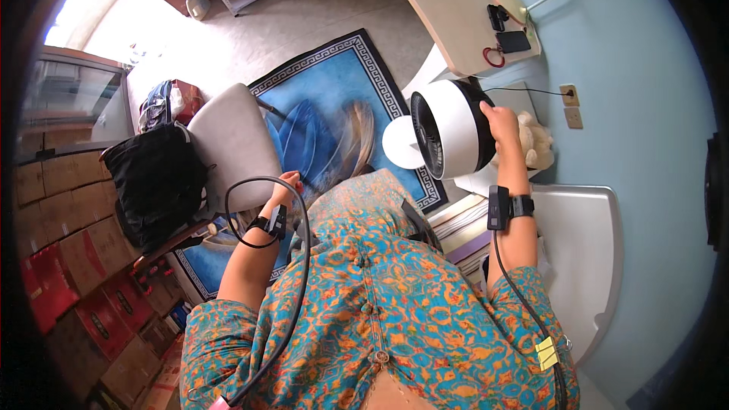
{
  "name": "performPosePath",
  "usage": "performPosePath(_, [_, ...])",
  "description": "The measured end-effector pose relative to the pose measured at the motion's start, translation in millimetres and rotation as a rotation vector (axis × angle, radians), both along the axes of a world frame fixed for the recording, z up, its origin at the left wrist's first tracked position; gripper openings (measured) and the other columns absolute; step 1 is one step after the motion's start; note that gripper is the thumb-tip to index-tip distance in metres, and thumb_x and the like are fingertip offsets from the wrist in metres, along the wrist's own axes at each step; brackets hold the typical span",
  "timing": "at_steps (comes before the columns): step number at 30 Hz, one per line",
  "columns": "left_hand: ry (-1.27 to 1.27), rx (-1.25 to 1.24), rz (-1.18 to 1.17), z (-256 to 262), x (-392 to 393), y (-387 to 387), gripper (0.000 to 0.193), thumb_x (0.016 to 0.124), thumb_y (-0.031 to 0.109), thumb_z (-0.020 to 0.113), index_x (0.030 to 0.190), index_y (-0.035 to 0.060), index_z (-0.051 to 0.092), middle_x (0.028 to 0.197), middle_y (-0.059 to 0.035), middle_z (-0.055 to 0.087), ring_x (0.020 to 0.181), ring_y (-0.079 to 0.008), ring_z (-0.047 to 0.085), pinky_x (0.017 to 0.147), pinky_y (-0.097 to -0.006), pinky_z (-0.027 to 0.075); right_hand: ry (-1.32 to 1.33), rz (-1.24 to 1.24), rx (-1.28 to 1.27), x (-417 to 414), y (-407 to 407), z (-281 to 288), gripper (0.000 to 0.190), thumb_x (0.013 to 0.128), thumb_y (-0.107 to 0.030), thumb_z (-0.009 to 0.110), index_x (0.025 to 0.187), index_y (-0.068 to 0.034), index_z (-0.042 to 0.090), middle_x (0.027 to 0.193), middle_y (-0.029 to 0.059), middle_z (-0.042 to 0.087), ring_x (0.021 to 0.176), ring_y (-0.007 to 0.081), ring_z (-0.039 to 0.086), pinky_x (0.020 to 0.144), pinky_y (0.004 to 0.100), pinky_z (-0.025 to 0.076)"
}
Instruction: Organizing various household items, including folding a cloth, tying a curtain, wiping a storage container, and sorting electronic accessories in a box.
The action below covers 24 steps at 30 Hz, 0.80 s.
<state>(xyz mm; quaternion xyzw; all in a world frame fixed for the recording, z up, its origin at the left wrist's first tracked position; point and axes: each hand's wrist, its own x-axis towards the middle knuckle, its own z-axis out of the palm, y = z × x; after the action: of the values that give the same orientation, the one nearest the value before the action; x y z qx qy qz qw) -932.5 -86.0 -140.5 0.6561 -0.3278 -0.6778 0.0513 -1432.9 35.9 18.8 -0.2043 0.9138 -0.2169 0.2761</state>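
A white and black electric fan [458, 130] with a round white base [401, 142] stands in front of me to the right. My right hand [501, 122] rests on the black back of its head, thumb on the upper rim; the fingers behind are partly hidden, so whether they grip is unclear. My left hand [291, 182] is low at my left side, beside the grey chair [236, 142], fingers curled, and whether anything is in it cannot be seen. Both wrists wear black straps with small cabled devices.
A wooden desk [433, 0] holds a lamp base, a black wallet-like item [512, 41] and a red loop. A thin black cable runs to a wall socket [568, 91]. A blue patterned rug [324, 119] covers the floor. At left are a black bag [156, 182] and stacked cardboard boxes [74, 216].
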Motion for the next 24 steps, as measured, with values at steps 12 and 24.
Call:
performPosePath(12, [-0.025,-0.027,-0.189,-22,-61,-14,0.028,0.088,0.023,0.052,0.111,0.0062,0.053,0.066,-0.0030,0.056,0.058,-0.0141,0.056,0.053,-0.0267,0.045,-0.206,-0.239,-0.015,-31,96,-87,0.051,0.080,-0.040,0.058,0.086,0.011,0.061,0.074,0.0210,0.062,0.072,0.0320,0.059,0.067,0.0414,0.044])
performPosePath(24, [-0.016,-0.042,-0.195,-35,-83,-28,0.029,0.089,0.022,0.052,0.112,0.0050,0.052,0.066,-0.0052,0.055,0.052,-0.0147,0.055,0.045,-0.0269,0.044,-0.024,0.140,0.593,-45,96,-37,0.046,0.074,-0.044,0.064,0.100,-0.005,0.063,0.104,0.0172,0.062,0.099,0.0331,0.058,0.082,0.0416,0.046])
